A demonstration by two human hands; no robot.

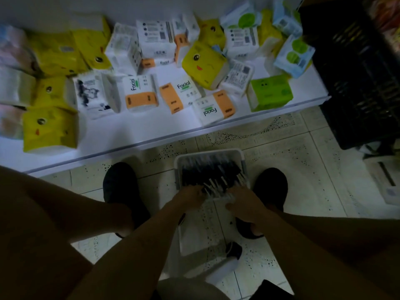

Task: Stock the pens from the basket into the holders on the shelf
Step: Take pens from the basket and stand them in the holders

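While bent over basket (242,158) on floor (303,169) between 2 shoes (120,180), gather pens (207,172) by near ends. Left hand (190,194) and right hand (244,204) on them, fingers bent down; can't tell whether gripped. Take small bundle, tips aligned.

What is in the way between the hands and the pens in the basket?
Nothing visible is in the way. The left hand and the right hand are right at the pens in the open basket on the floor. The holders are not in view, so the way to them cannot be judged.
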